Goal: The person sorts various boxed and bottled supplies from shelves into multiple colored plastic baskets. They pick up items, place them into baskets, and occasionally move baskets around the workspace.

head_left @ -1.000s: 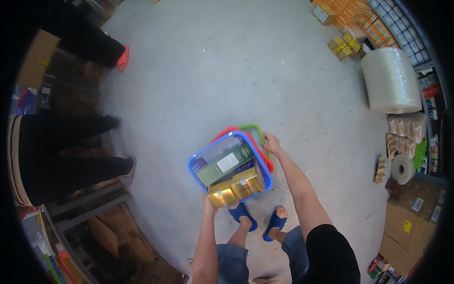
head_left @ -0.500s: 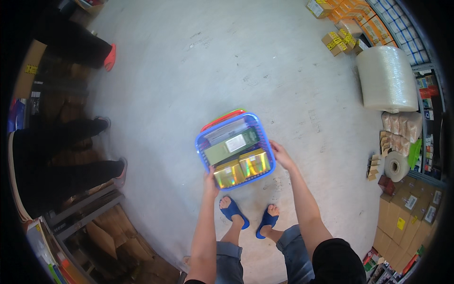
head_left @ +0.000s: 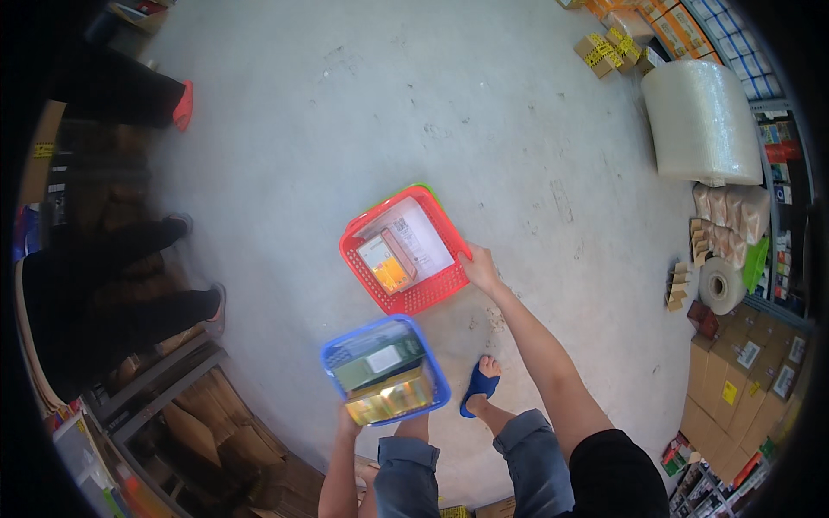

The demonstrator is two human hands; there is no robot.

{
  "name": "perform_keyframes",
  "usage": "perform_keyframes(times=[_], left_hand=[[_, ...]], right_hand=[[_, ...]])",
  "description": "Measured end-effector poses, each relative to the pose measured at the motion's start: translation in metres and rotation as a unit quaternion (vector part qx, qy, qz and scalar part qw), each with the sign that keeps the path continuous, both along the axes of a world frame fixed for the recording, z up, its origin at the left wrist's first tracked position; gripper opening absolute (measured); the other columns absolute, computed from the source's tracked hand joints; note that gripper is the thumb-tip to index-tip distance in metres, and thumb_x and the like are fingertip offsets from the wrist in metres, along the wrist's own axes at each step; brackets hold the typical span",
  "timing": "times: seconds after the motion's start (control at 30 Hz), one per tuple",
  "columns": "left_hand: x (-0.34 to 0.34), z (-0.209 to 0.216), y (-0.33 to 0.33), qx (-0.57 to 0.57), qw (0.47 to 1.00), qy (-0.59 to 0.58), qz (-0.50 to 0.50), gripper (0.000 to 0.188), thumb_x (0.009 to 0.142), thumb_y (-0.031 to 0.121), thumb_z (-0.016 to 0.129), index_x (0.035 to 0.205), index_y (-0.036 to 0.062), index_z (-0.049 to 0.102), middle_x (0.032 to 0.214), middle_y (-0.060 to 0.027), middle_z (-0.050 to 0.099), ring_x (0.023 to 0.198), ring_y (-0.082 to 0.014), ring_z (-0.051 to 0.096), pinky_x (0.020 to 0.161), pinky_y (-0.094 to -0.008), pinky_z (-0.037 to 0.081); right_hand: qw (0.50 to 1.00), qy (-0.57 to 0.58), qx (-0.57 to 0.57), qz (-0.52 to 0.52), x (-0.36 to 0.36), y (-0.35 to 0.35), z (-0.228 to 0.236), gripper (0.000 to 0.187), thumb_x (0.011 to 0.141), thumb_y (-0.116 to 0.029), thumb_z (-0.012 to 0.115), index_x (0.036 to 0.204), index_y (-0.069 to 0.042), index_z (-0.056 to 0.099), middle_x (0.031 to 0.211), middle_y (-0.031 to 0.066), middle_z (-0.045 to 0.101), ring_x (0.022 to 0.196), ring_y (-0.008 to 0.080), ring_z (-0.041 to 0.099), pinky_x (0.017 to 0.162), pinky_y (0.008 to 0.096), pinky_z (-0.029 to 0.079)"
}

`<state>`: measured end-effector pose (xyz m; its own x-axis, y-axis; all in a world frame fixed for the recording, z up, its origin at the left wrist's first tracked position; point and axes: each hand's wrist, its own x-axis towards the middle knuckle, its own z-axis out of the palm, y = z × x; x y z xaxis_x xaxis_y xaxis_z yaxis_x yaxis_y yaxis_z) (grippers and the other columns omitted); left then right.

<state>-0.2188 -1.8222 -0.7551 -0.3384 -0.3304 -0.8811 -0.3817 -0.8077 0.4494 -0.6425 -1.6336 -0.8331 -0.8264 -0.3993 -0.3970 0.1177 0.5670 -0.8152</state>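
My left hand (head_left: 349,421) grips the near left edge of a blue plastic basket (head_left: 443,393), held low in front of my legs. Inside it lie a green box (head_left: 352,372) with a white label and shiny gold boxes (head_left: 389,398). Farther out, my right hand (head_left: 480,268) is closed on the right rim of a red basket (head_left: 423,300). That one contains an orange-and-white box (head_left: 385,263) and a white paper sheet (head_left: 420,235). A green rim (head_left: 429,195) peeks out beneath the red basket; the rest of it is hidden.
Two people in dark trousers (head_left: 129,306) stand along the left side, by shelving with cardboard (head_left: 216,414). On the right are a big roll of clear wrap (head_left: 704,125), a smaller roll (head_left: 722,285), stacked cartons (head_left: 730,371) and taped boxes (head_left: 598,55). Grey floor (head_left: 285,155) lies between.
The blue basket has come off the red one and moved nearer and left in my left hand. My right hand now holds the red basket, whose contents are uncovered.
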Motion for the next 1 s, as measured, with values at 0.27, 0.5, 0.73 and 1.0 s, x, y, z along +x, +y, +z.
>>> perform_keyframes(times=[0.27,0.5,0.73,1.0], left_hand=[[-0.056,-0.115,0.103,0.024,0.998,0.005,0.064,0.030,0.093,0.020,0.046,0.116,0.0007,0.050,0.111,-0.0107,0.058,0.100,-0.0263,0.059,0.084,-0.0398,0.050],[-0.173,-0.134,0.088,-0.053,0.951,-0.224,-0.206,0.051,0.086,0.034,0.053,0.134,0.0229,0.040,0.127,-0.0165,0.048,0.120,-0.0300,0.043,0.098,-0.0417,0.036],[-0.133,-0.144,0.036,-0.206,0.936,-0.143,-0.248,0.051,0.084,0.020,0.050,0.133,0.0082,0.041,0.130,-0.0177,0.046,0.123,-0.0285,0.041,0.102,-0.0348,0.031],[-0.055,0.029,0.039,-0.079,0.956,-0.121,-0.254,0.041,0.088,0.015,0.048,0.127,0.0013,0.048,0.129,-0.0123,0.049,0.121,-0.0208,0.042,0.101,-0.0315,0.031]], right_hand=[[0.995,-0.053,-0.047,-0.076,0.004,0.081,0.091,0.027,0.086,-0.004,0.050,0.111,0.003,0.058,0.098,0.0117,0.066,0.088,0.0155,0.061,0.080,0.0291,0.047],[0.991,-0.044,0.065,-0.108,0.004,0.167,0.082,0.027,0.086,-0.005,0.050,0.111,0.002,0.058,0.096,0.0110,0.066,0.086,0.0143,0.061,0.078,0.0283,0.047],[0.993,-0.111,-0.039,-0.023,0.014,0.048,0.038,0.027,0.087,-0.012,0.053,0.111,-0.002,0.059,0.094,0.0121,0.067,0.088,0.0135,0.060,0.079,0.0294,0.046],[0.988,0.001,0.064,-0.137,0.053,-0.011,-0.005,0.056,0.083,-0.028,0.060,0.128,-0.002,0.040,0.109,0.0257,0.058,0.102,0.0391,0.056,0.086,0.0419,0.046]])
